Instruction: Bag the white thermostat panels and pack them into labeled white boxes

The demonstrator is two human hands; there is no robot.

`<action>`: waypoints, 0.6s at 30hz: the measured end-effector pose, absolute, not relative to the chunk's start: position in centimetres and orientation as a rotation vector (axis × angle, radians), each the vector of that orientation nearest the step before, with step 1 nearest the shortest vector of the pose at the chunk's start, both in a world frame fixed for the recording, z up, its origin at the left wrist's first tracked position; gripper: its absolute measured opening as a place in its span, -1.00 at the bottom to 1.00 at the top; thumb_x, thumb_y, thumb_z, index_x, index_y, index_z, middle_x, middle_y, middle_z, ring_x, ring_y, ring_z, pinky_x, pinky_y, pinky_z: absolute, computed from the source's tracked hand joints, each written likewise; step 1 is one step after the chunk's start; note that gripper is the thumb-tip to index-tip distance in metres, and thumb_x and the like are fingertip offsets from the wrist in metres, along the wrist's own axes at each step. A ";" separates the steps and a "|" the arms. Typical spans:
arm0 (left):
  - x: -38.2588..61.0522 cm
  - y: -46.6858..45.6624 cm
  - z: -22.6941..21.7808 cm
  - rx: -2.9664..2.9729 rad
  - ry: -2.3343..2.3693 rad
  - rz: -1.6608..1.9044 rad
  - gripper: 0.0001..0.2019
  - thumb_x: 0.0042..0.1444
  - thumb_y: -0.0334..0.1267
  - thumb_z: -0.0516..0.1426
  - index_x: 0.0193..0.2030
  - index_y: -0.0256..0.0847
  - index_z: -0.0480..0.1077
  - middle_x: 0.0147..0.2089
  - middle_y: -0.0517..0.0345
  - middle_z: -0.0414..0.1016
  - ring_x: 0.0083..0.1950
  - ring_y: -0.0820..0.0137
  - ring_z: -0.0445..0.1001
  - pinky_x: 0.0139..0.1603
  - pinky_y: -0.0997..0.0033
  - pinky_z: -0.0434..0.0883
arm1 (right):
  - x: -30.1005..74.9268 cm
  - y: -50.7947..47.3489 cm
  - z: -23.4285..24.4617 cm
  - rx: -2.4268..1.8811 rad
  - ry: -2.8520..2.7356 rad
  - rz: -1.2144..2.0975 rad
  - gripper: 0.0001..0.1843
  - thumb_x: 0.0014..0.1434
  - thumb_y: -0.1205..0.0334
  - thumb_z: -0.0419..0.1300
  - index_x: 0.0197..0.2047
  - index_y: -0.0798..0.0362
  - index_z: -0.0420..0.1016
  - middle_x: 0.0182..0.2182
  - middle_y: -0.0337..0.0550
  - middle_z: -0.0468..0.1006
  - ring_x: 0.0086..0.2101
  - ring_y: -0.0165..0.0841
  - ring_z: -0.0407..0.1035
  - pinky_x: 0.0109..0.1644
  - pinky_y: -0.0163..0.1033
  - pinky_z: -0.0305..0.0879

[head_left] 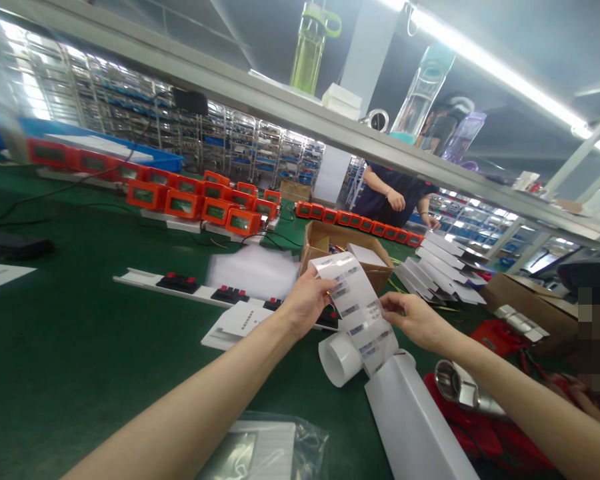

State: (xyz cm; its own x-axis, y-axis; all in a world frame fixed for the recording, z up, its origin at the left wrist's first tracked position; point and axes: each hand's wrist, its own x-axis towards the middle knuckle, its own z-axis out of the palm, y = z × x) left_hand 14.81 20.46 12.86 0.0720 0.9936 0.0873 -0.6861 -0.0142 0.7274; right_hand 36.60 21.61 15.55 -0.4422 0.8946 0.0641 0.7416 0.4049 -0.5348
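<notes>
A curling strip of printed labels on shiny backing rises from a roll at its lower end. My left hand is closed on the strip's upper left edge, thumb on the printed face. At the strip's right edge, the thumb and fingertips of my right hand are pinched together; whether a single label is between them is too small to see. Under the right forearm a long white box lies beside the roll. Near my left forearm are printed leaflets and a device in a clear bag.
An open cardboard box stands behind my hands. Orange-framed units fill the back left. A white rail carries black blocks. Folded white cartons and a red bag lie right. Across the bench stands a person, below a shelf.
</notes>
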 end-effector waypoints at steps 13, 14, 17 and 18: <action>13.7 20.7 13.2 0.750 0.546 1.448 -0.59 -0.08 -0.58 0.13 -0.04 -0.26 0.37 -0.08 -0.01 0.53 -0.12 0.33 0.48 -0.14 0.38 0.39 | 36.4 21.5 15.3 -1.444 -2.346 0.603 -0.87 0.13 0.29 0.11 -0.29 0.05 0.48 -0.31 -0.15 0.58 -0.26 -0.24 0.44 -0.12 -0.14 0.30; 13.8 20.7 13.2 0.751 0.550 1.447 -0.60 -0.07 -0.56 0.14 -0.04 -0.26 0.38 -0.08 -0.01 0.53 -0.13 0.33 0.48 -0.15 0.38 0.38 | 36.4 21.5 15.3 -1.445 -2.348 0.598 -0.87 0.14 0.29 0.11 -0.29 0.05 0.48 -0.31 -0.15 0.58 -0.26 -0.24 0.44 -0.12 -0.14 0.30; 14.0 20.8 13.1 0.756 0.572 1.449 -0.64 -0.04 -0.47 0.20 -0.04 -0.27 0.41 -0.13 0.00 0.54 -0.18 0.34 0.48 -0.21 0.39 0.38 | 36.3 21.2 15.5 -1.445 -2.356 0.573 -0.88 0.14 0.29 0.11 -0.31 0.05 0.48 -0.32 -0.15 0.58 -0.27 -0.24 0.44 -0.12 -0.13 0.30; 14.2 20.7 13.0 0.757 0.582 1.453 -0.66 -0.03 -0.43 0.21 -0.06 -0.28 0.42 -0.15 0.00 0.55 -0.21 0.34 0.48 -0.22 0.40 0.38 | 36.1 21.1 15.7 -1.445 -2.356 0.556 -0.89 0.14 0.28 0.12 -0.31 0.04 0.48 -0.32 -0.14 0.58 -0.27 -0.23 0.44 -0.12 -0.12 0.31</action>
